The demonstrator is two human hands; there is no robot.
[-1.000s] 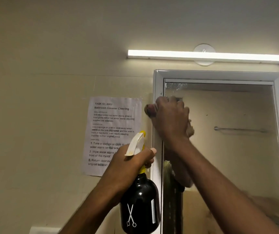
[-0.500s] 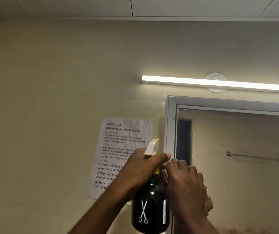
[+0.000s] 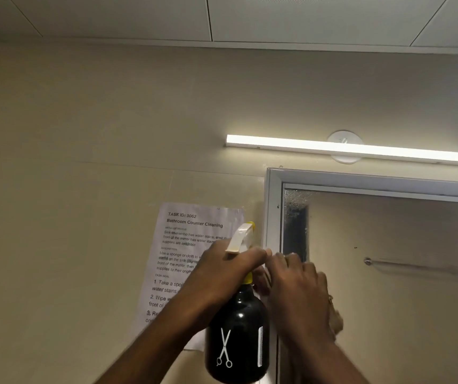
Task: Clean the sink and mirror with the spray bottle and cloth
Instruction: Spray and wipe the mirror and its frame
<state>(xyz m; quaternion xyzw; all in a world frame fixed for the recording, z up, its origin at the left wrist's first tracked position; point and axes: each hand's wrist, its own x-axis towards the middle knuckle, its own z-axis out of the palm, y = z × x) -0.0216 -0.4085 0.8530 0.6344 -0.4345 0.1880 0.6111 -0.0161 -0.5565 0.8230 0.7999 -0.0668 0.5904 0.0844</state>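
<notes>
Left hand [image 3: 222, 275] grips the upright spray bottle [image 3: 237, 333] just left of the mirror [image 3: 388, 273] frame. Right hand [image 3: 299, 286] lies on the glass's left edge, nearer the droplets above; cloth [image 3: 335, 320] apparently tucked beneath, grip unclear.

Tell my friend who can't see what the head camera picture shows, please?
A person's left hand holds a black spray bottle up beside a wall mirror, while the right hand presses on the mirror's left edge. A printed instruction sheet hangs left of the mirror, with a light bar glowing above.
</notes>
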